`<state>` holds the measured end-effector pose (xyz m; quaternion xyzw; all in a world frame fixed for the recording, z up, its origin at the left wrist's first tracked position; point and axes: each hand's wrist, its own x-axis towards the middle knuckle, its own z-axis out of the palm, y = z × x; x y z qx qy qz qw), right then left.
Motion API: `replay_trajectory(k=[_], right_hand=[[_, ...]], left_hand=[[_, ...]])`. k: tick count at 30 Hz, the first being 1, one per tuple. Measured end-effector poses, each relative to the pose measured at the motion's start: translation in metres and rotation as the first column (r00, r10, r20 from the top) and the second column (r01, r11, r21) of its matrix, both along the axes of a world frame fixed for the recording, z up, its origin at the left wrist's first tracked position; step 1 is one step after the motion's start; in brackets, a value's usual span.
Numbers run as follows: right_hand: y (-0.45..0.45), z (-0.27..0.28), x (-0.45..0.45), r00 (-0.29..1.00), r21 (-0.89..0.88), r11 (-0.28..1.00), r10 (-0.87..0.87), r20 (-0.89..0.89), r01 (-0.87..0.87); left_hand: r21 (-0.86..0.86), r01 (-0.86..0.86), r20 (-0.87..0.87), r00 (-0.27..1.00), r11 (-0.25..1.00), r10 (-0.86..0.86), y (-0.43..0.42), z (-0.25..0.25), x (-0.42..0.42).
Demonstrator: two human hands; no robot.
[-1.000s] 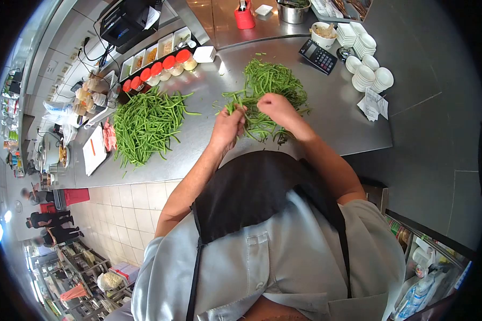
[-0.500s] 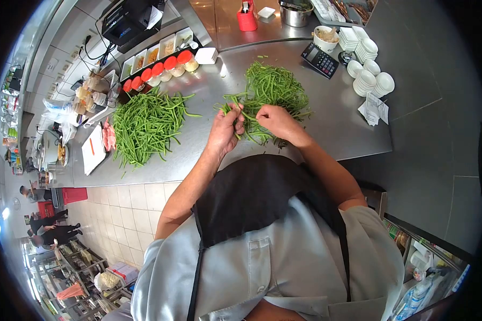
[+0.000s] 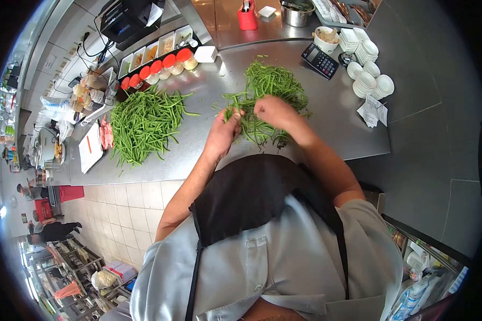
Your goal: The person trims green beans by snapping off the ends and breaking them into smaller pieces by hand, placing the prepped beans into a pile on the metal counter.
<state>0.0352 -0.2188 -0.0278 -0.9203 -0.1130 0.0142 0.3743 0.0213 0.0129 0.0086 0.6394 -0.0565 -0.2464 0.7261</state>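
Observation:
My left hand (image 3: 223, 132) is closed around a few green beans, whose ends stick up past the thumb and fingers. Just right of it, my right hand (image 3: 277, 112) is curled with its fingers together, slightly blurred; whatever they pinch is hidden. Under and behind both hands lies a loose pile of green beans (image 3: 276, 80) on the steel table (image 3: 198, 144). Small dark scraps sit at the pile's near edge. A larger heap of green beans (image 3: 147, 125) spreads to the left, out of reach of either hand's fingers.
Red-lidded jars (image 3: 170, 61) and a row of condiment trays line the back left. At the right are a calculator (image 3: 320, 61), stacked white dishes (image 3: 364, 84) and paper slips (image 3: 373, 111). A clipboard (image 3: 91, 147) lies far left. Other people stand in the background.
My right hand has shifted slightly up and away from my body, over the bean pile. My left hand has turned a little and still grips beans.

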Motion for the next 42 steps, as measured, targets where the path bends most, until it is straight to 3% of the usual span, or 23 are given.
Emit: replay_trajectory(k=[2, 5, 9, 12, 14, 16, 19, 22, 25, 29, 32, 35, 37, 38, 40, 41, 42], right_hand=[[-0.007, 0.013, 0.017, 0.999, -0.086, 0.996, -0.001, 0.041, 0.005], [0.008, 0.01, 0.025, 0.995, -0.199, 0.977, -0.06, 0.076, 0.074], [0.019, 0.004, 0.021, 0.979, -0.284, 0.95, -0.076, 0.187, 0.128], [0.02, 0.02, 0.009, 0.965, -0.27, 0.96, -0.003, 0.261, 0.076], [0.022, 0.03, 0.0, 0.96, -0.251, 0.968, 0.043, 0.278, 0.029], [0.026, 0.037, -0.005, 0.958, -0.2, 0.98, 0.072, 0.277, -0.016], [0.026, 0.035, -0.012, 0.949, -0.099, 0.995, 0.031, 0.314, 0.0], [0.014, 0.034, -0.018, 0.97, -0.013, 1.0, -0.022, 0.243, 0.026], [0.002, 0.026, -0.022, 0.97, 0.008, 0.996, -0.086, 0.227, 0.087], [0.0, 0.021, -0.023, 0.973, 0.016, 0.993, -0.121, 0.198, 0.121], [0.005, 0.032, -0.03, 0.941, -0.113, 0.986, -0.083, 0.327, 0.126], [0.009, 0.03, -0.031, 0.925, -0.108, 0.988, -0.061, 0.376, 0.109], [0.018, 0.02, -0.025, 0.958, 0.16, 0.979, -0.165, 0.235, 0.13], [0.021, 0.013, -0.022, 0.967, 0.288, 0.946, -0.202, 0.154, 0.151], [0.022, -0.005, -0.011, 0.948, 0.572, 0.759, -0.289, -0.134, 0.312], [0.021, -0.013, -0.007, 0.915, 0.668, 0.625, -0.289, -0.283, 0.404], [0.012, 0.0, -0.011, 0.914, 0.547, 0.733, -0.322, -0.246, 0.405]], left_hand=[[-0.198, -0.144, -0.152, 0.982, 0.97, 0.115, 0.01, -0.012, 0.014], [-0.312, -0.329, -0.394, 0.899, 0.891, 0.193, 0.017, -0.004, 0.027], [-0.395, -0.327, -0.462, 0.879, 0.858, 0.123, 0.025, -0.01, 0.029], [-0.185, -0.136, -0.244, 0.966, 0.973, 0.088, 0.025, -0.013, 0.029], [0.196, -0.066, 0.088, 0.995, 0.978, 0.05, 0.011, -0.011, 0.019], [0.47, -0.142, 0.503, 0.854, 0.871, -0.133, -0.006, 0.007, 0.009], [0.753, -0.26, 0.543, 0.764, 0.605, -0.349, -0.012, 0.004, 0.008], [0.75, -0.295, 0.556, 0.766, 0.592, -0.323, -0.011, 0.006, 0.007], [0.698, -0.242, 0.51, 0.828, 0.674, -0.23, -0.011, 0.006, 0.007], [0.697, -0.194, 0.455, 0.864, 0.69, -0.216, -0.013, 0.01, 0.004], [0.725, -0.209, 0.482, 0.835, 0.657, -0.266, -0.011, 0.003, 0.006], [0.754, -0.205, 0.486, 0.813, 0.624, -0.321, -0.014, 0.009, 0.002], [0.79, -0.175, 0.464, 0.797, 0.588, -0.387, -0.014, 0.009, 0.002], [0.75, -0.147, 0.462, 0.814, 0.645, -0.353, -0.014, 0.007, 0.003], [0.656, -0.093, 0.447, 0.847, 0.749, -0.287, -0.016, -0.002, 0.005], [0.528, -0.046, 0.386, 0.903, 0.848, -0.191, -0.019, -0.006, 0.006], [0.38, -0.019, 0.302, 0.947, 0.925, -0.105, -0.022, -0.011, 0.006]])
